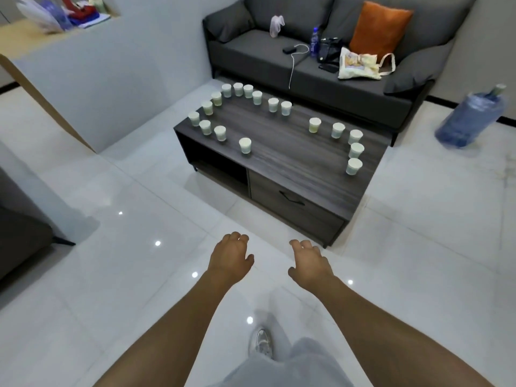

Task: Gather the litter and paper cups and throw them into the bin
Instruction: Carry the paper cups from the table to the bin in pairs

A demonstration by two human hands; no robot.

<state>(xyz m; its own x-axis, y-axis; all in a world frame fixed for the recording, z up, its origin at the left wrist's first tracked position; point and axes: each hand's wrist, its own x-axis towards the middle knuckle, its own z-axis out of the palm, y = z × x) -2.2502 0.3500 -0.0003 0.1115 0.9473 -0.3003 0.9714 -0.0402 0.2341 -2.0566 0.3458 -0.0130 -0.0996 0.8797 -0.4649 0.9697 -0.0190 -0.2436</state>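
Several white paper cups (245, 145) stand upright along the edges of a dark wooden coffee table (282, 152), with one group at its far left corner (207, 108) and another along its right end (354, 166). My left hand (230, 258) and my right hand (308, 265) reach forward over the white floor, short of the table's near corner. Both hold nothing, their fingers loosely curled. No bin is in view.
A grey sofa (251, 51) stands behind the table with an orange cushion (378, 27), a tote bag (358, 65), a bottle and a phone on a cable. A blue water jug (472, 118) stands on the floor at right. A white partition wall (97, 74) runs at left.
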